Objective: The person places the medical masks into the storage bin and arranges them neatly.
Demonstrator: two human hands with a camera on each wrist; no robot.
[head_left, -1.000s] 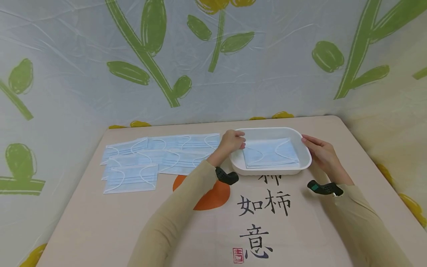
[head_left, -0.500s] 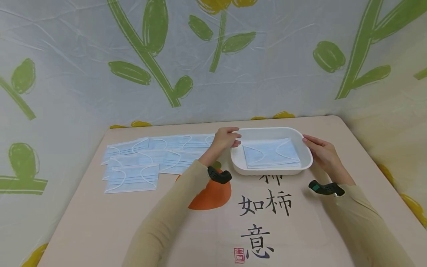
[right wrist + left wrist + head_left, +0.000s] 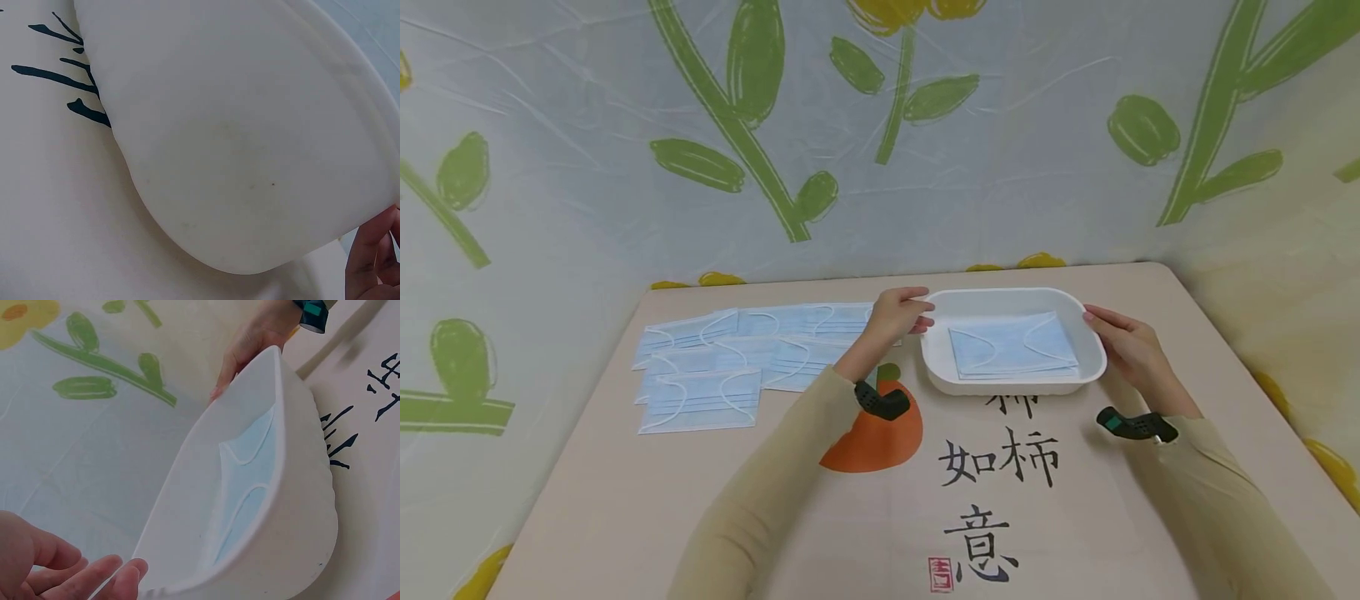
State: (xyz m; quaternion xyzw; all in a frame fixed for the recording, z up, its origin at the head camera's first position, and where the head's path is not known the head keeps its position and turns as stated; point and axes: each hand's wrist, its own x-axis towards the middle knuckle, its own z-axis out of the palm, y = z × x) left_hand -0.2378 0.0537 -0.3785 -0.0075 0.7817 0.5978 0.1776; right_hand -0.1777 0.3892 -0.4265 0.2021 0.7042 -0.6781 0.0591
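A white oblong tray (image 3: 1015,388) stands at the right of the table, with a small pile of light-blue face masks (image 3: 1011,346) with white ear loops inside. At its right end, my right hand (image 3: 1133,348) pinches the rim between thumb and fingers; part of those fingers (image 3: 369,247) shows in the right wrist view. My left hand (image 3: 891,323) is at the tray's left end, fingers loosely bent and thumb apart. In the left wrist view, the left fingertips (image 3: 134,569) are right at the rim, and nothing lies between thumb and fingers.
Several more face masks (image 3: 700,404) lie overlapping on the left of the table (image 3: 625,500), partly behind my left hand. The cloth bears an orange persimmon print (image 3: 880,437) and black characters (image 3: 1000,462). A flower-patterned curtain (image 3: 985,200) hangs close behind the table's far edge.
My left hand has drawn back leftward from over the masks in the tray to outside its left rim. The right hand stays at the right rim; the tray stands about where it was.
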